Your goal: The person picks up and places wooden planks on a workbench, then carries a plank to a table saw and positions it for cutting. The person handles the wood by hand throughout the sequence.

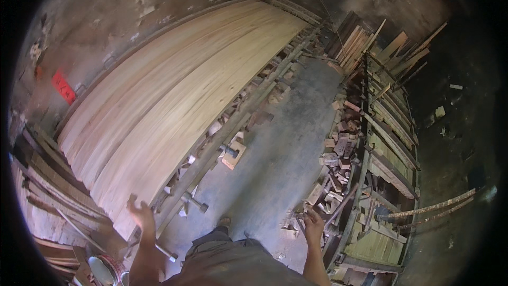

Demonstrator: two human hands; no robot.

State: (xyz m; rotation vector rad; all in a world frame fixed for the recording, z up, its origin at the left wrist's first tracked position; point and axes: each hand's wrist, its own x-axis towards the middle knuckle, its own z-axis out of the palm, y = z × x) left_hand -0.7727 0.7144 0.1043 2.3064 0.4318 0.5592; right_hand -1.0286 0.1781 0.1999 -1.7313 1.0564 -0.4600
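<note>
A wide panel of pale wooden boards (180, 95) lies side by side on the left, its near end by my left hand (141, 213). That hand is over the panel's near right corner, fingers bent and apart, holding nothing; whether it touches the wood I cannot tell. Along the panel's right edge runs a long rail (238, 119) with threaded clamp screws (194, 202) sticking out of it. My right hand (313, 224) is above the floor beside the right-hand rack, fingers curled in. A small dark piece shows at its fingertips, too small to name.
A clamping rack (389, 172) with boards stands on the right. Wood offcuts (338, 151) are heaped along it. Planks (365, 42) lean at the far end. A round tin (102, 270) and stacked timber (58, 190) sit at the lower left. The concrete floor (275, 153) runs between the racks.
</note>
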